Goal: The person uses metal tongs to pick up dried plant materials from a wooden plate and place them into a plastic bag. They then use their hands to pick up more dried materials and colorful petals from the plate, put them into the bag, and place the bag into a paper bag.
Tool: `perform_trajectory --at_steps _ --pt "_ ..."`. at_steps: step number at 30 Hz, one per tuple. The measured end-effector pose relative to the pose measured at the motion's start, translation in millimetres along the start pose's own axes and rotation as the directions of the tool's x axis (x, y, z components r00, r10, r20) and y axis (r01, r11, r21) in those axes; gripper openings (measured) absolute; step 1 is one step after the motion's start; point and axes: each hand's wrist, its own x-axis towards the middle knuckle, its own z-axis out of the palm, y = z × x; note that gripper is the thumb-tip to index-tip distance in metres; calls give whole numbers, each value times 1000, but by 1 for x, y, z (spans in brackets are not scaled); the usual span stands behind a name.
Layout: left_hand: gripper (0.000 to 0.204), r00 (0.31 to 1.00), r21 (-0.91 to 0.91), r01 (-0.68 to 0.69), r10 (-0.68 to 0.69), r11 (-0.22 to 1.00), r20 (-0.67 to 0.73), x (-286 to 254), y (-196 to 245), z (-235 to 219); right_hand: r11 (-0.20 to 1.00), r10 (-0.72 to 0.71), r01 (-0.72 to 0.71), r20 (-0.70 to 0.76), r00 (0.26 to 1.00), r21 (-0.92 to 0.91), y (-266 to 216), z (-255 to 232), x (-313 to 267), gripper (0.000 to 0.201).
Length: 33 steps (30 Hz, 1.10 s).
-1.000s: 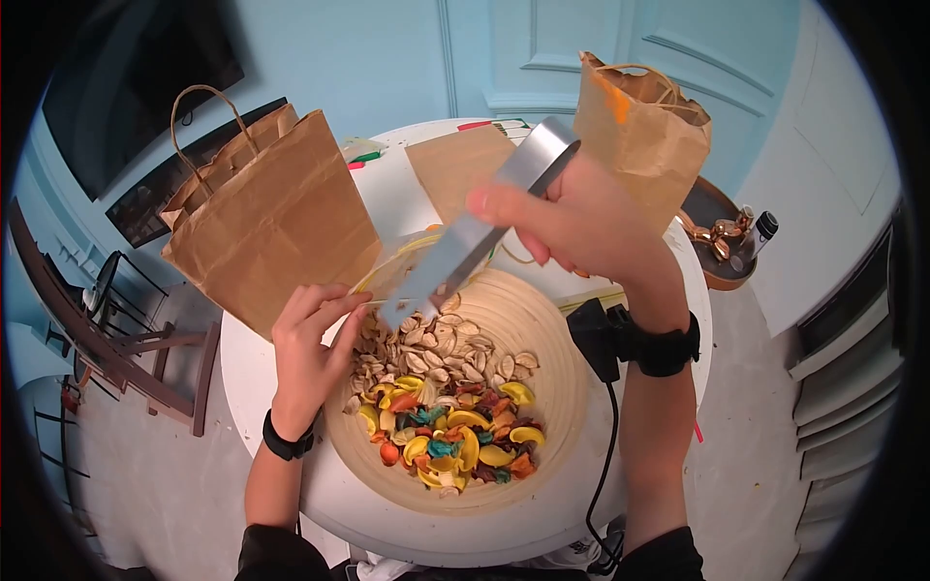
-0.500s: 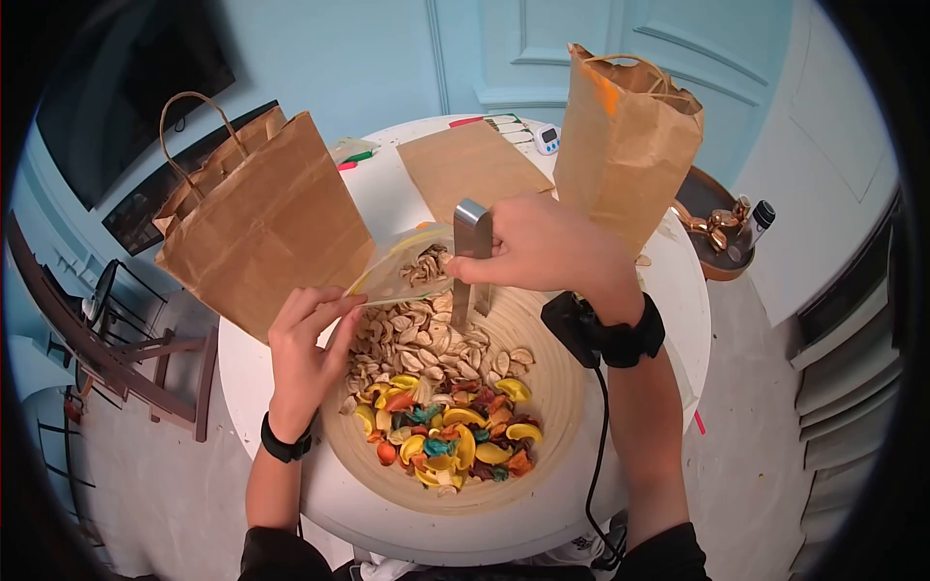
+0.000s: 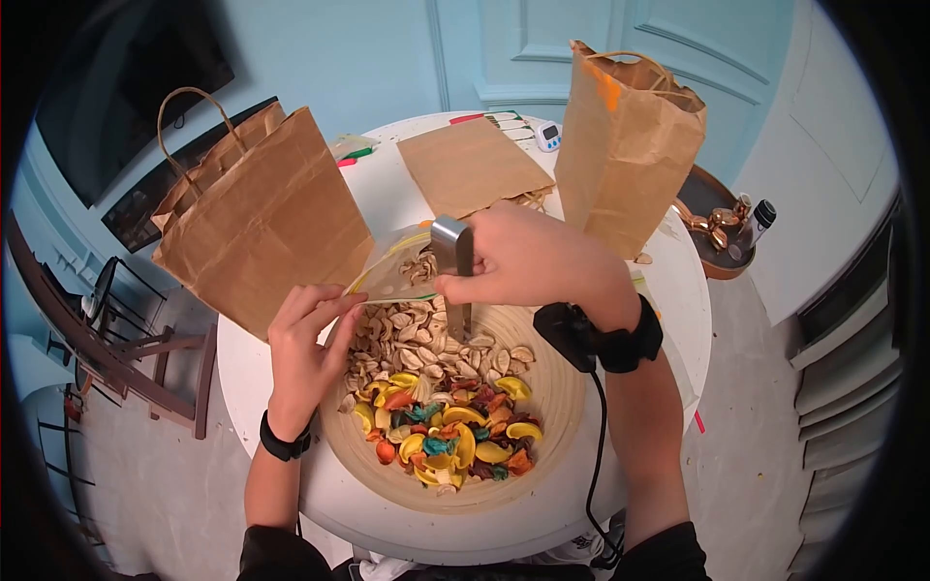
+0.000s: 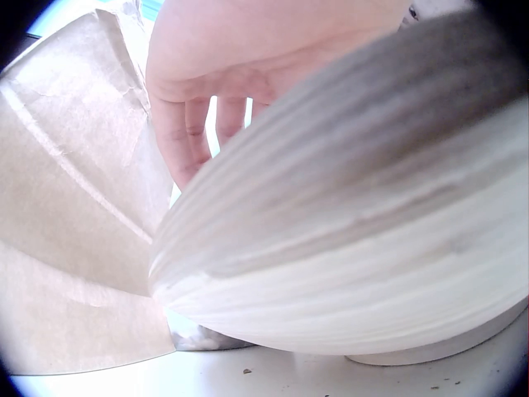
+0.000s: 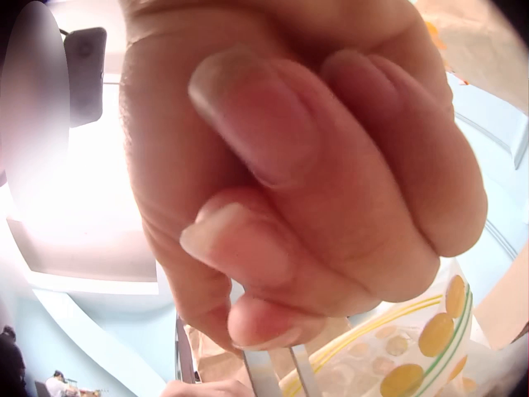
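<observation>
My left hand (image 3: 308, 339) pinches the near edge of a clear zip bag (image 3: 386, 279), its mouth held apart, with beige dried pieces inside. My right hand (image 3: 547, 257) grips metal tongs (image 3: 450, 257), tips pointing down at a heap of beige dried pieces (image 3: 402, 344) in a round ribbed bowl (image 3: 562, 387). Closer to me in that bowl lies a colourful dried mix (image 3: 455, 436) of yellow, orange, teal and dark red. Curled fingers (image 5: 331, 182) fill the right wrist view, above the tongs' arms. In the left wrist view the bowl's outer wall (image 4: 355, 248) hides the left fingertips.
Brown paper bags stand at the left (image 3: 271, 213) and right (image 3: 630, 145) of the round white table (image 3: 387, 179). A flat brown paper sheet (image 3: 475, 165) lies behind the bowl, with a small white timer (image 3: 547, 137) near it. A cable (image 3: 598, 455) hangs from the right wrist.
The right hand has swung the tongs from slanting over the bag's mouth to upright over the beige heap, then slightly left. The left hand keeps its pinch on the bag.
</observation>
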Motion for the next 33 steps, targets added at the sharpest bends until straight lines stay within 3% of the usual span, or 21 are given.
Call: perform_trajectory --at_steps 4,7,12,16,19,24,28,31,33 --pt "14 1000 -1 -14 14 1000 -5 1 1 -1 989 -49 56 -55 997 134 -10 -17 -15 50" --pt "14 1000 -8 -17 17 1000 -4 0 0 -1 991 17 -2 -108 994 134 -13 -24 -21 57" --pt "14 1000 -11 -20 20 1000 -5 0 -1 0 911 67 57 -284 956 408 -13 -28 -32 53" --pt "15 1000 -14 -20 20 1000 -6 0 -1 0 908 120 42 -354 928 417 -17 -38 -36 47" --pt "16 999 -6 8 -8 1000 34 -1 0 0 937 61 88 -407 911 339 1 -32 -23 47" --pt "14 1000 2 -24 24 1000 -3 0 -1 1 894 53 120 -369 928 432 -16 -33 -30 50" --pt "15 999 -1 -32 32 999 -6 0 -1 1 948 129 -88 -119 985 306 -16 -31 -24 62" --pt "15 1000 -2 -29 29 1000 -8 0 -1 1 999 34 -32 -117 993 22 -6 -18 -12 71" --pt "15 1000 -13 -5 5 1000 9 -1 0 0 994 76 -83 -94 993 -75 -5 -10 -5 69"
